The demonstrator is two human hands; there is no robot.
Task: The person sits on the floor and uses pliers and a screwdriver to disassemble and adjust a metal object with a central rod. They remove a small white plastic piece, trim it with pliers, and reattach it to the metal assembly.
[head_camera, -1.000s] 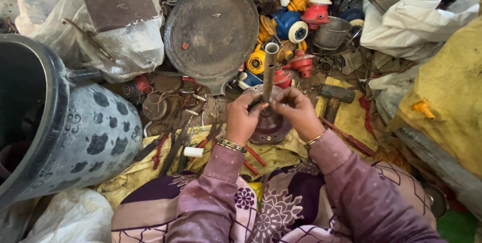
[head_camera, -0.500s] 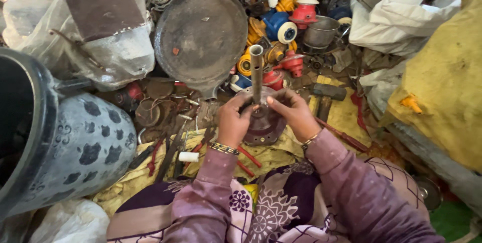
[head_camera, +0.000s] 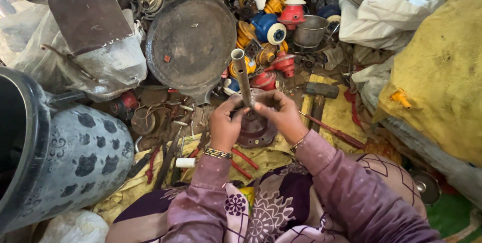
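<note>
- Just past my knees, at the near middle of the cluttered floor, a grey metal tube [head_camera: 243, 78] stands out of a round rust-brown disc part [head_camera: 256, 128]; its open top end points away from me and slightly left, so its long axis runs from the hands toward the far side of the floor.
- My left hand [head_camera: 224, 125] is curled closed on the left rim of the disc part, thumb up near the foot of the tube.
- My right hand [head_camera: 281, 114] is closed too, fingertips pinching the tube's lower end where it meets the disc; this hand sits closer to the tube.
- Both hands touch the assembly, with the tube rising between them.
- Beyond the tube's tip lies a big round dark pan [head_camera: 191, 39], near it but apart.
- To the right of the pan sits a heap of small yellow, blue and red plastic-and-metal parts [head_camera: 271, 27]; I cannot tell their kind.
- At the left edge lies a grey spotted barrel [head_camera: 70, 147] on its side.
- Right of my hands a hammer [head_camera: 319, 97] rests on yellow cloth [head_camera: 442, 67].
- No label or sign is legible from here.
</note>
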